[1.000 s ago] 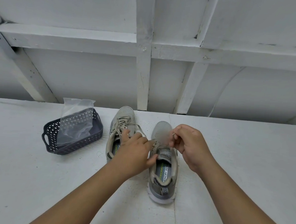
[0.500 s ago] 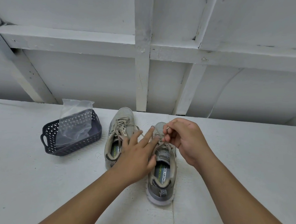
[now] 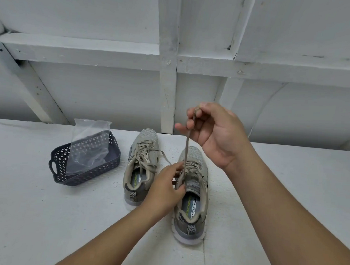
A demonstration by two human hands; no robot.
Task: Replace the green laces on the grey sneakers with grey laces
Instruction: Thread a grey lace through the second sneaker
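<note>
Now that the right hand (image 3: 214,132) has lifted its pinched lace (image 3: 186,147) above the near sneaker (image 3: 193,194), the left hand (image 3: 167,186) gripping there, unlacing proceeds.

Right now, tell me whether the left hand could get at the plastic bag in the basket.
Probably yes: the left hand rests on the near sneaker; only the other sneaker lies between it and the bag, which stands uncovered.
</note>
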